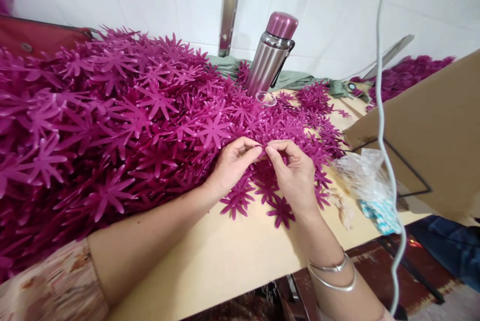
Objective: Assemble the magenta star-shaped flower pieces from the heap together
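A big heap of magenta star-shaped plastic flower pieces point(112, 111) covers the left and middle of a pale wooden table point(232, 256). My left hand point(234, 161) and my right hand point(292, 171) meet at the heap's near edge, fingertips pinched together on one magenta flower piece point(263, 150). Both hands are closed in a pinch. Loose flower pieces point(279, 210) lie flat on the table just below the hands. Two silver bangles point(332, 273) sit on my right wrist.
A steel flask with a purple cap point(270, 56) stands behind the heap by the white tiled wall. A cardboard box point(431, 131) is at the right, a crumpled plastic bag point(365, 176) beside it. A white cable point(382, 126) hangs down in front.
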`<move>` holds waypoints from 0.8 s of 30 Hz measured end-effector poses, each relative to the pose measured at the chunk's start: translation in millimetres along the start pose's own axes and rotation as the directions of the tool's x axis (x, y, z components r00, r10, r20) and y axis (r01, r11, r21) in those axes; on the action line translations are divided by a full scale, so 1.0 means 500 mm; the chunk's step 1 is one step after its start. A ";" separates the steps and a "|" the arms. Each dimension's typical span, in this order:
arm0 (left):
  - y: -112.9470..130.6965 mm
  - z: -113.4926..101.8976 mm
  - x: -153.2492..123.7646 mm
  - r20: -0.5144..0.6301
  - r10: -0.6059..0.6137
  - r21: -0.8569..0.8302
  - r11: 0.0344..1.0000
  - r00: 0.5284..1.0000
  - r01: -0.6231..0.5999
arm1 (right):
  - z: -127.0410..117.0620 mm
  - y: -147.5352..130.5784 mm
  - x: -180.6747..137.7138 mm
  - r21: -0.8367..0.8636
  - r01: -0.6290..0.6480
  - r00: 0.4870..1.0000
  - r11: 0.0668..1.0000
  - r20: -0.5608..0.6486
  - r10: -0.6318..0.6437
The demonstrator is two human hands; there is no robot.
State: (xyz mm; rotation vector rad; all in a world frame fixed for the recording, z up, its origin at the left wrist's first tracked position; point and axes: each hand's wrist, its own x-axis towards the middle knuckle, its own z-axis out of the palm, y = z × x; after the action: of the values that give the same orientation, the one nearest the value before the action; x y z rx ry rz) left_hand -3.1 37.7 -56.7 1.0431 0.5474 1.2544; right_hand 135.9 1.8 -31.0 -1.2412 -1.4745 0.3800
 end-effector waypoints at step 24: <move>0.003 0.003 -0.005 0.049 -0.038 -0.049 0.998 0.998 0.041 | -0.002 0.036 0.004 0.342 -0.238 0.971 0.909 0.097 0.217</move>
State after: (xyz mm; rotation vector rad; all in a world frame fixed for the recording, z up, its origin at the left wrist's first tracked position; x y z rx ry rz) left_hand -3.2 35.0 -55.1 1.0136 0.4951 1.1993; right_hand 145.6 10.2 -43.5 -1.1185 -1.2418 0.8070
